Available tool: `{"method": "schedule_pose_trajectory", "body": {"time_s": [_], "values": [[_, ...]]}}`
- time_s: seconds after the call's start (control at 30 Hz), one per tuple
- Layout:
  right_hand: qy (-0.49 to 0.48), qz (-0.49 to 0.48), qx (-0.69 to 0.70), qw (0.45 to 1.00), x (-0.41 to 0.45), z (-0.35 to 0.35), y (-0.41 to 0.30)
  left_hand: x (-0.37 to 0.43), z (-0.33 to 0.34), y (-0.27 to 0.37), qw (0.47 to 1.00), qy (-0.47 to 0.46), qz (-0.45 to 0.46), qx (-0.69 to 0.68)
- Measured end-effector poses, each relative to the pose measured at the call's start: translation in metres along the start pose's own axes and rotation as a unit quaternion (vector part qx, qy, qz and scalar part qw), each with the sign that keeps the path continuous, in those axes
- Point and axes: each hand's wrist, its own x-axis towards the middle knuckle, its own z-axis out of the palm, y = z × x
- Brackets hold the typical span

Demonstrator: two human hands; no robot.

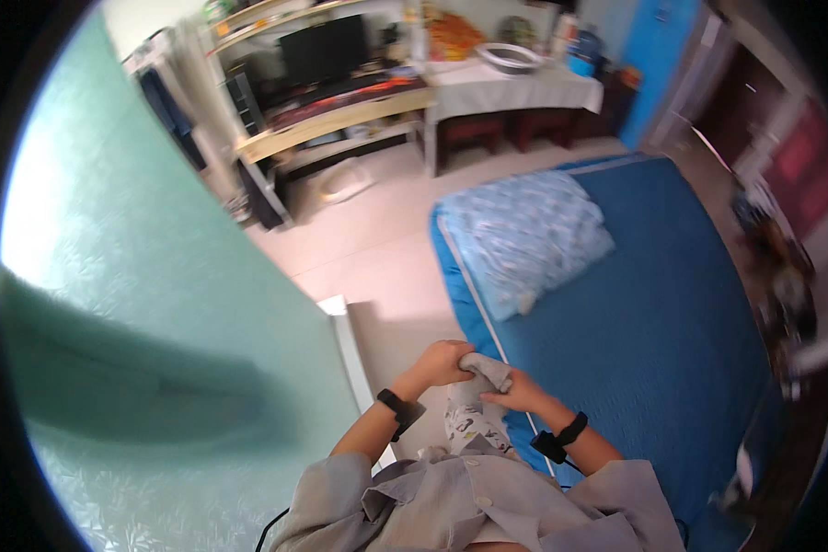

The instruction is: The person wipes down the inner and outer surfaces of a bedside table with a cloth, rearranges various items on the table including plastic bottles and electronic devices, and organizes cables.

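Note:
A small piece of grey cloth (486, 368), bunched up, is stretched between my two hands in front of my body. My left hand (444, 363) grips its left end with the fingers curled over it. On the other side, my right hand (521, 392) pinches its right edge. Both wrists wear black straps. White patterned fabric (470, 422) shows just below the cloth, by my legs. Close to my right hand runs the pale-piped edge of a blue mattress (662, 310). What kind of cloth item this is cannot be told.
A light-blue patterned folded bedding item (524, 234) lies on the mattress. Frosted green glass (179, 276) rises at my left. Beyond the floor stand a wooden desk (338, 119) with a monitor (324, 48) and a cloth-covered table (517, 90) bearing a basin (509, 58).

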Motion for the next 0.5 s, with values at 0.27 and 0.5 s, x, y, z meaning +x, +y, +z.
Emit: {"method": "schedule_pose_trajectory", "body": {"time_s": [0.27,0.5], "values": [[-0.194,-0.004,0.012,0.981,0.194,-0.041,-0.05,0.02,-0.106,-0.057,0.982,0.114,-0.146,0.03],[-0.245,-0.047,-0.008,0.968,0.354,-0.065,-0.072,0.064,-0.193,-0.132,0.959,0.197,-0.199,0.05]]}}
